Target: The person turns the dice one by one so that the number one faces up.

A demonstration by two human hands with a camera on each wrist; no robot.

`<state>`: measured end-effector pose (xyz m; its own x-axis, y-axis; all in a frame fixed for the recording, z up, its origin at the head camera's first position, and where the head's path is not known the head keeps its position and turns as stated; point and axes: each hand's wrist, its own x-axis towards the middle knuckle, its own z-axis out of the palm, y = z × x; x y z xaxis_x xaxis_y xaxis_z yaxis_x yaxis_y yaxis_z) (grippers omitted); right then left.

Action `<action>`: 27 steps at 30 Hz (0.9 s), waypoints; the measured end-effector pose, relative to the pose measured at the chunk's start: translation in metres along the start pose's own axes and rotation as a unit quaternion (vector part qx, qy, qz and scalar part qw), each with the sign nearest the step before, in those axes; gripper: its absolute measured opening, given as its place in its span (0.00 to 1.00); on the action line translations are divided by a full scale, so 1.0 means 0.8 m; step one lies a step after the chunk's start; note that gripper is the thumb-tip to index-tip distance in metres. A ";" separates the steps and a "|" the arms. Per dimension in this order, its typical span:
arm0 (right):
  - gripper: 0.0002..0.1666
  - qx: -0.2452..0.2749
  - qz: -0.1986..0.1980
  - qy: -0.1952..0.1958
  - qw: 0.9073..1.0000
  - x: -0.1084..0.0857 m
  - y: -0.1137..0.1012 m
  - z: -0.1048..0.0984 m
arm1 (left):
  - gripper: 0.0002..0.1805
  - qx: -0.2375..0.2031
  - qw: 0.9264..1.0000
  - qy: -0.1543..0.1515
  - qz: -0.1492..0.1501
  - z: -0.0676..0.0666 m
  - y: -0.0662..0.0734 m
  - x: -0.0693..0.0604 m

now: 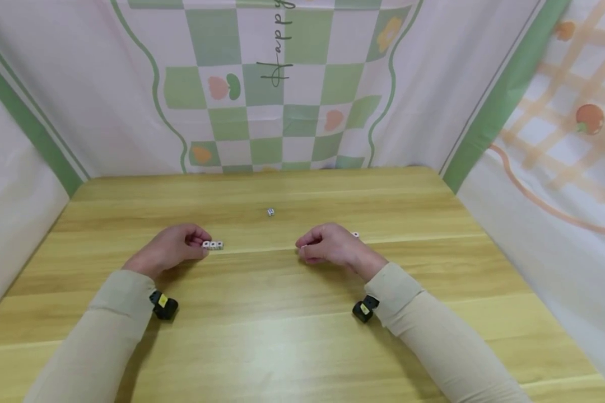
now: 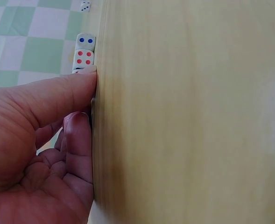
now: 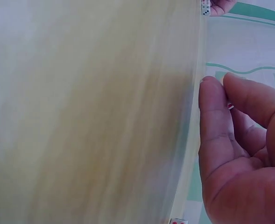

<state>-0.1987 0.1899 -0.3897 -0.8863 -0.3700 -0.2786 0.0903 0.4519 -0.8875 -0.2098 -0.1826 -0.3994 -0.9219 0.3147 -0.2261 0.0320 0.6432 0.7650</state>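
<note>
A short row of white dice [image 1: 213, 245] lies on the wooden table, left of the middle. My left hand [image 1: 173, 246] pinches the die at the row's left end between thumb and fingers. In the left wrist view the thumb partly covers that die, beside a die with red dots [image 2: 84, 58] and one with blue dots [image 2: 86, 41]. Across the table, my right hand [image 1: 330, 246] holds a small white die [image 1: 303, 246] between thumb and fingertips. The fingers hide most of it.
One die [image 1: 270, 212] lies alone farther back, between the hands. Another die [image 1: 355, 234] sits just behind the right hand, partly hidden by it. Patterned cloth [image 1: 302, 84] hangs along the far edge and sides of the wooden table [image 1: 262, 336].
</note>
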 end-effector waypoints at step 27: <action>0.19 -0.008 -0.020 -0.019 1.000 -0.003 -0.002 -0.001 | 0.16 0.011 1.000 0.003 -0.007 0.002 -0.001 0.001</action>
<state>-0.1970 0.1910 -0.3875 -0.8707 -0.4193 -0.2570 0.0468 0.4495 -0.8921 -0.2101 -0.1817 -0.4008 -0.9249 0.3009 -0.2323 0.0275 0.6624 0.7486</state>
